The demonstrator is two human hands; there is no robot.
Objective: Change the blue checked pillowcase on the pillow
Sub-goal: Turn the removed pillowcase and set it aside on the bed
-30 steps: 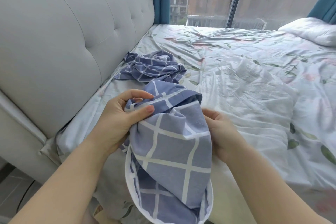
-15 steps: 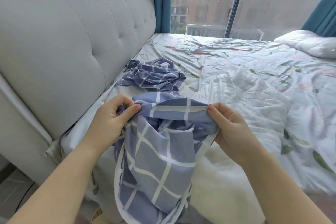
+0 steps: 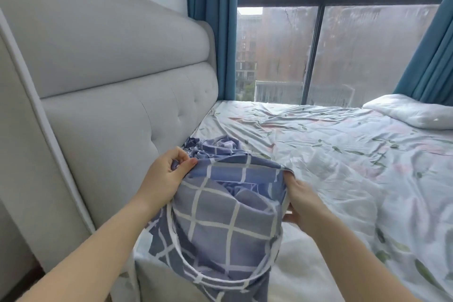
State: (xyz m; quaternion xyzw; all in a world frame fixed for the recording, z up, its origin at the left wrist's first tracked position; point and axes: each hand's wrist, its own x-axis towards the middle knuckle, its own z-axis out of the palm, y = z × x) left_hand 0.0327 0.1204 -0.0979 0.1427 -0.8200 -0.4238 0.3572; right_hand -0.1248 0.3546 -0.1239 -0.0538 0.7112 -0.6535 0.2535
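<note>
The left hand and right hand are drawing apart, pulling the top hem of the blue checked pillowcase into a tauter band. The right fingertips are slipping under the cloth. The view is lifting, showing more window.

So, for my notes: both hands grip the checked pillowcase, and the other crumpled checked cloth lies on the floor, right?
No. The head view shows the crumpled checked cloth on the bed by the headboard, not the floor. Left hand and right hand do grip the pillowcase.
</note>
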